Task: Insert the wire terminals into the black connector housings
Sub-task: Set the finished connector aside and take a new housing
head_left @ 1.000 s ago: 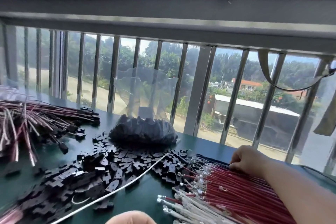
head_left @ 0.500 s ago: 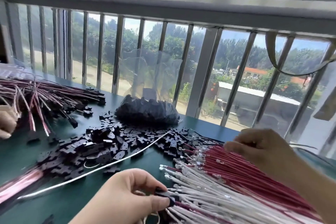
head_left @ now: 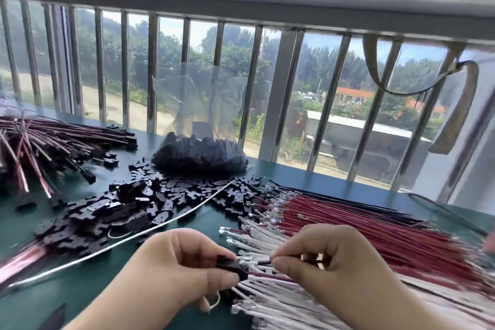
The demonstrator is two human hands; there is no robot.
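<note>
Connector housing [head_left: 231,266]: small, black and blocky, low in the view at 6 o'clock, above the green bench [head_left: 334,179]; no writing can be read on it.
Left hand [head_left: 174,270]: its grip pinches the housing between thumb and curled fingers.
Wire terminal [head_left: 247,258]: silvery metal tip on a pale wire, at the housing's 3 o'clock, touching or just at its opening; which one I cannot tell.
Right hand [head_left: 329,262]: its grip pinches that wire between thumb and forefinger, just beside the terminal.
White wires [head_left: 267,300]: a fanned bundle beneath both hands, tips pointing to 9 o'clock.
Red wires [head_left: 361,225]: a bundle at 2 o'clock from the hands, lying beside the white ones.
Loose housings [head_left: 128,206]: a black heap at 10 o'clock, crossed by one long pale cord [head_left: 160,230].
Plastic bag [head_left: 199,155]: clear, full of black housings, at 12 o'clock near the window bars [head_left: 152,72].
Finished leads [head_left: 53,139]: a pile far off at 10 o'clock.
Labels: none readable anywhere.
</note>
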